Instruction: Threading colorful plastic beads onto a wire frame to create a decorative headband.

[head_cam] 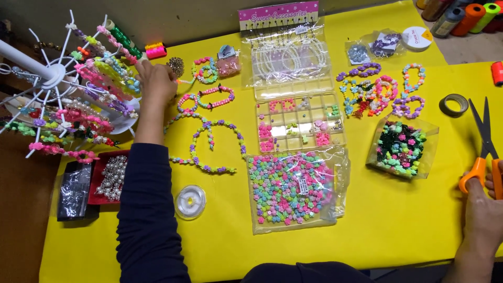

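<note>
- At your right hand (484,217), fingers are clenched through the orange-handled scissors (484,152), blades pointing away; bare yellow table (398,225) lies just left.
- Farther off, your left hand (156,81) pinches a beaded bracelet (184,81) beside the white display rack (52,78).

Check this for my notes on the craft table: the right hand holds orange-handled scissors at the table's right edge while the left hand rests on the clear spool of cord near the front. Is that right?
Not quite. The head view shows the left hand up at the back left, beside the white bracelet stand, not on the clear spool of cord, which lies untouched. The right hand does hold the orange-handled scissors at the right edge.
</note>
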